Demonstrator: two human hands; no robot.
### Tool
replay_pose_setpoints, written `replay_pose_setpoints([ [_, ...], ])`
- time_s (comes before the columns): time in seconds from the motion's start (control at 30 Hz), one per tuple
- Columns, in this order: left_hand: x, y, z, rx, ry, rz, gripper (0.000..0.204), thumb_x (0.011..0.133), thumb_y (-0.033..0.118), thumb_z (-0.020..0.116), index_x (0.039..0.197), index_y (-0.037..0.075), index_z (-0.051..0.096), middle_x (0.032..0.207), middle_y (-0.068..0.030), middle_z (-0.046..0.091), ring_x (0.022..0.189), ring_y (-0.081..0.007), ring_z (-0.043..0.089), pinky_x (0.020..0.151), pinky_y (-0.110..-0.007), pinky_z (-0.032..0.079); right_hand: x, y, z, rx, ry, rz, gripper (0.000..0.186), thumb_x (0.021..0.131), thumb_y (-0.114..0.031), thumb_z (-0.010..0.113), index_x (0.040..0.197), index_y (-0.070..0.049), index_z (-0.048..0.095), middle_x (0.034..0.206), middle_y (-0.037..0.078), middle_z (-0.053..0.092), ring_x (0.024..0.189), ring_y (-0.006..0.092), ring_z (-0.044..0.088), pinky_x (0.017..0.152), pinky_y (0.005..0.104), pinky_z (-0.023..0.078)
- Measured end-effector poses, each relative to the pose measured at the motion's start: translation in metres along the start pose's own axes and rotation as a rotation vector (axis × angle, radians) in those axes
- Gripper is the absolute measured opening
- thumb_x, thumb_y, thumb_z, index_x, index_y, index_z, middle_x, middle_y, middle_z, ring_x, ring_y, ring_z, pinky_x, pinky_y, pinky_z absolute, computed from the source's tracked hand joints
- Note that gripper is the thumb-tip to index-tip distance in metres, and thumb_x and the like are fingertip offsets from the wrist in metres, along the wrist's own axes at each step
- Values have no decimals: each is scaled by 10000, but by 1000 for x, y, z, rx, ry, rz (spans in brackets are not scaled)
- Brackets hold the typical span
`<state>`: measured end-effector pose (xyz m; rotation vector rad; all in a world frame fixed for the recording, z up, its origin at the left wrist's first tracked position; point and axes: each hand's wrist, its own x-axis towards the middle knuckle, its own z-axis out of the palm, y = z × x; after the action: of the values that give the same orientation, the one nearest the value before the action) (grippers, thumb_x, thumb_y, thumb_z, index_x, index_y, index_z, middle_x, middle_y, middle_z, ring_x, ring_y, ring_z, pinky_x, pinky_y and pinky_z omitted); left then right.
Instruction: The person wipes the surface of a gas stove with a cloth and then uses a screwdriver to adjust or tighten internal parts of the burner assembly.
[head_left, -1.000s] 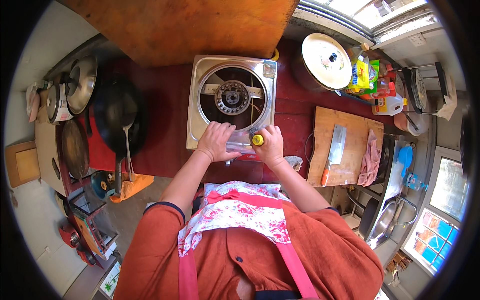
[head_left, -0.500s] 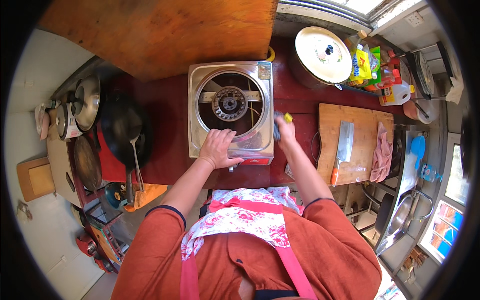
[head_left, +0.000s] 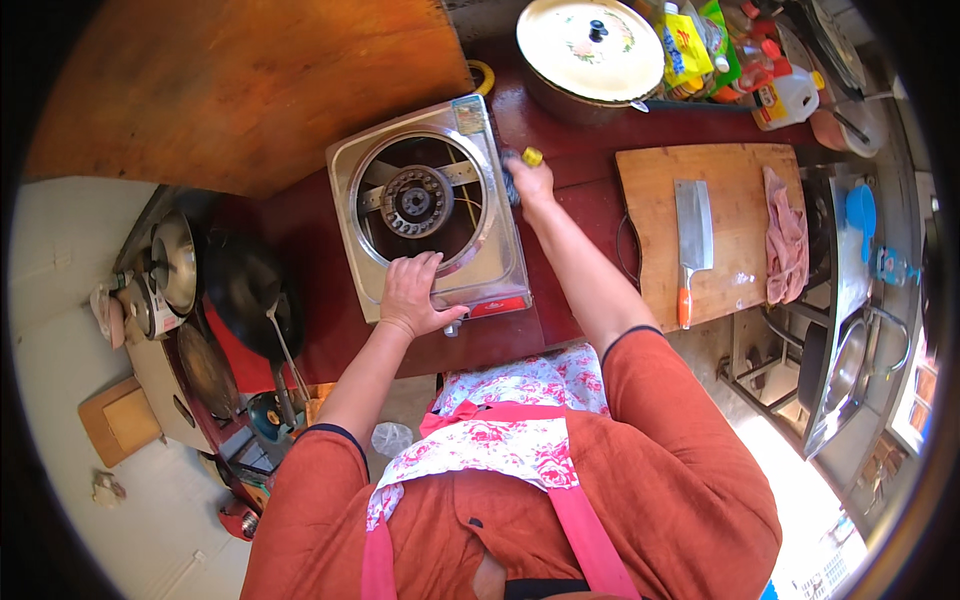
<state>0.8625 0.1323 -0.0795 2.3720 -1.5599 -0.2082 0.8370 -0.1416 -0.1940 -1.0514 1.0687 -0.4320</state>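
Left hand [head_left: 410, 293] lay flat on the stove [head_left: 432, 215] while the right hand [head_left: 530, 182] clutched a yellow-and-blue scrubber [head_left: 524, 163] at its edge — one hard shove might have skidded that stove.

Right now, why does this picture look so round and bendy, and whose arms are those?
The camera sits on a person's head and looks down, so you see their own arms. Its wide lens bends straight edges. The left hand rests flat on the front of a silver gas stove on a dark red counter. The right hand reaches to the stove's far right side and grips something small, yellow and dark; I cannot tell what. To the right lies a wooden cutting board with a cleaver and a pink cloth. Behind sits a big lidded pot; left, a black wok.
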Motion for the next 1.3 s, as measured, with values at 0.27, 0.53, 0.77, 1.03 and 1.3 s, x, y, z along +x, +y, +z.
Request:
replay_pose_setpoints([
  [0.27, -5, 2, 3, 15, 15, -7, 936, 570, 607, 782, 1272, 46, 520, 1215, -146, 576, 1092, -344, 534, 993, -467, 381, -130, 42, -78, -92, -28, 171, 192, 764, -150, 686, 896, -14, 651, 830, 39, 660, 771, 141, 615, 724, 321, 500],
  [0.53, -4, -1, 3, 36, 30, 22, 925, 615, 654, 737, 1277, 44, 524, 1224, -150, 575, 1108, -344, 535, 993, -464, 383, -92, -16, -23, 27, -9, -226, 166, 765, -126, 701, 876, -20, 638, 790, 23, 653, 709, 130, 591, 687, 307, 492],
  [0.77, -16, -6, 9, -5, 124, 28, 934, 650, 685, 711, 1288, 30, 517, 1229, -168, 574, 1141, -351, 533, 1049, -485, 356, -184, 68, -135, -445, -118, 154, 173, 766, -134, 677, 878, -6, 646, 792, 36, 656, 731, 134, 601, 707, 308, 492],
  [1.03, -34, 1, 23, 49, 160, -135, 997, 724, 685, 656, 1455, 63, 387, 1503, -196, 350, 1417, -366, 283, 1184, -490, 166, -208, -27, -92, -639, -185, -566, 131, 790, -75, 710, 879, -42, 619, 820, 53, 612, 731, 192, 592, 712, 331, 494],
  [1.3, -207, 16, 18, -151, 232, -675, 859, 777, 297, 729, 1481, 41, 309, 1563, -227, 213, 1452, -422, 187, 1177, -545, 149, -226, 23, 50, -1100, -353, -1044, 265, 678, -180, 765, 872, -58, 634, 924, 144, 608, 928, 369, 564, 805, 460, 465],
])
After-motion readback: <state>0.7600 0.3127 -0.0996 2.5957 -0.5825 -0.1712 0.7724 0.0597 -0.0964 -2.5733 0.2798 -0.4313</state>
